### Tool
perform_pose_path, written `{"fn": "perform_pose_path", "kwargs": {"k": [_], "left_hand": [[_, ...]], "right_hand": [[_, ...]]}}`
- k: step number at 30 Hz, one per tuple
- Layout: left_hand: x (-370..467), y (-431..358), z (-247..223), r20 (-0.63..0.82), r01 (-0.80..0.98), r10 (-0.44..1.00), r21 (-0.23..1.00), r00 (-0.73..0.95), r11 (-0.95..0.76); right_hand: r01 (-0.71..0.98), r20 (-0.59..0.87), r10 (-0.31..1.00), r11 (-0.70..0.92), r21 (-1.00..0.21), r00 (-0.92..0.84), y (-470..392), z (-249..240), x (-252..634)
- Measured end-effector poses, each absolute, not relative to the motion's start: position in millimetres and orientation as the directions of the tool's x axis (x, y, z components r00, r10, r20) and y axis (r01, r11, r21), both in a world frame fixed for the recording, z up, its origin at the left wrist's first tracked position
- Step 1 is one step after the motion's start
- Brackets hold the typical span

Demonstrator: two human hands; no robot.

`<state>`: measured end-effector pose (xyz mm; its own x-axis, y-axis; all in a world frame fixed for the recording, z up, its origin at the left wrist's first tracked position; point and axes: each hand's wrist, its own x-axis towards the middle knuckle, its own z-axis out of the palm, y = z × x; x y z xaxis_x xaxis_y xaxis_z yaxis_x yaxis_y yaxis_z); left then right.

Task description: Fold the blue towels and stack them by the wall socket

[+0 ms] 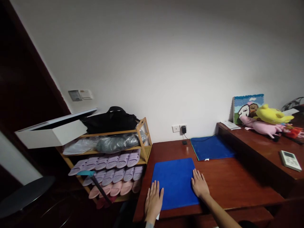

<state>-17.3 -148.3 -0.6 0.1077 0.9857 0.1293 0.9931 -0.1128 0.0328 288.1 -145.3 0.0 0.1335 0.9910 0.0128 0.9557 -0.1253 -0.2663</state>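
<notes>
A bright blue cloth [177, 183] lies spread flat on the reddish-brown wooden desk [225, 186]. My left hand [154, 200] rests on the cloth's left edge near its front corner, fingers stretched out. On the opposite edge lies my right hand [199, 183], palm down with its fingers extended. Neither hand grips anything. Part of a white tag pokes out beside my left wrist. Behind, against the wall, a second, darker blue cloth [212, 147] with a green edge lies on the desk.
Left of the desk stands a wooden rack [142, 139] with purple and pink slippers, a black bag [112, 120] and an open white box [57, 131]. On the raised right surface are plush toys [273, 114] and a white remote-like device [291, 160]. A black plug [183, 129] sits in the wall.
</notes>
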Motion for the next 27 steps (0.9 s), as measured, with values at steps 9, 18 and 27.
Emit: {"fn": "perform_pose_path", "kwargs": {"k": [9,18,27], "left_hand": [[-21,-147,-3,0.152,0.990,0.980,0.044,0.126,-0.134],[-22,-148,-4,0.171,0.989,0.976,0.031,0.134,-0.141],[-30,-162,-2,0.102,0.989,0.986,0.042,0.134,-0.138]], "right_hand": [[0.940,0.059,0.990,-0.102,-0.326,0.128,-165,2,284],[0.929,0.059,0.989,-0.108,-0.355,0.137,-206,-4,277],[0.931,0.104,0.987,-0.077,-0.356,0.122,-220,-26,279]]}}
